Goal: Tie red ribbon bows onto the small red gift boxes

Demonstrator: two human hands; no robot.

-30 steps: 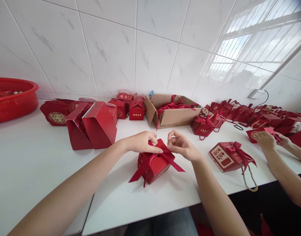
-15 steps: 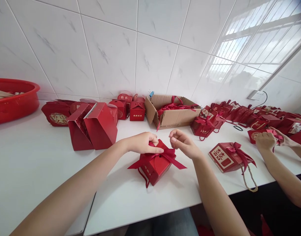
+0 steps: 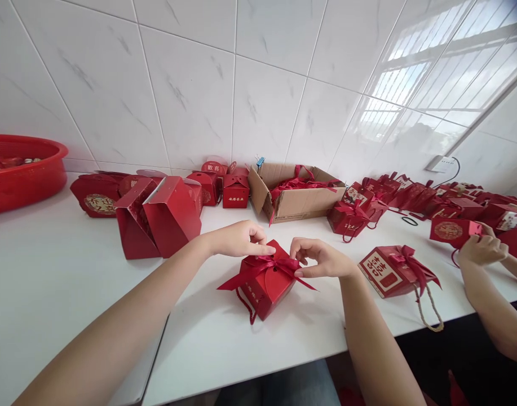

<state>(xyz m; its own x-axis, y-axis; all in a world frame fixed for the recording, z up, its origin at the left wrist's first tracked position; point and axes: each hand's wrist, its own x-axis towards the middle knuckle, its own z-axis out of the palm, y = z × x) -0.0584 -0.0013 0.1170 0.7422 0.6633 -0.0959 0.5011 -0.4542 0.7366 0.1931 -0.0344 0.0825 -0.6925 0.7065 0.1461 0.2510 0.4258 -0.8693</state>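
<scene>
A small red gift box (image 3: 269,290) stands on the white table in front of me, with a dark red ribbon bow (image 3: 245,273) across its top and a red cord hanging at its lower left. My left hand (image 3: 245,241) is closed at the left loop of the bow, thumb and fingers pinching near the knot. On the other side, my right hand (image 3: 319,259) has its thumb and forefinger closed on the bow's right loop. The ribbon tails spread out to both sides.
A cardboard box (image 3: 309,210) of red ribbon stands by the wall. Folded red boxes (image 3: 173,220) and a red basin (image 3: 25,180) are at left. A bowed box (image 3: 396,270) lies right; beyond, another person's hands hold a red box (image 3: 450,232).
My right hand has come down onto the bow's right loop. My left hand has shifted slightly left and up. The other person's hands have lifted and turned their box.
</scene>
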